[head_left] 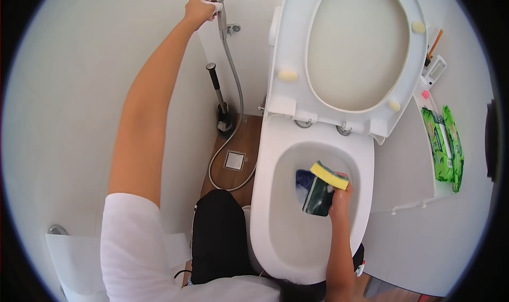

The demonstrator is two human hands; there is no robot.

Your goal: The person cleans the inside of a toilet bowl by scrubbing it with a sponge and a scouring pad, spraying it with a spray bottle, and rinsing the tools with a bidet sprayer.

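Note:
My left hand [202, 10] reaches up to the wall at the upper left, its fingers closed near the handle of a metal spray nozzle [221, 17] with a small white piece at the fingertips. Over the open toilet bowl [268, 196], my right hand [341, 196] grips a yellow and green sponge [328, 176]. A dark green scouring surface [318, 197] with some foam hangs just below the yellow part. Dark blue water with suds shows beneath it at the bottom of the bowl.
The raised seat and lid [290, 47] stand behind the bowl. A toilet brush [225, 119] and a looping metal hose [239, 85] are at the left, by a floor drain [234, 160]. Green packs [438, 143] lie on a ledge [411, 159] at the right.

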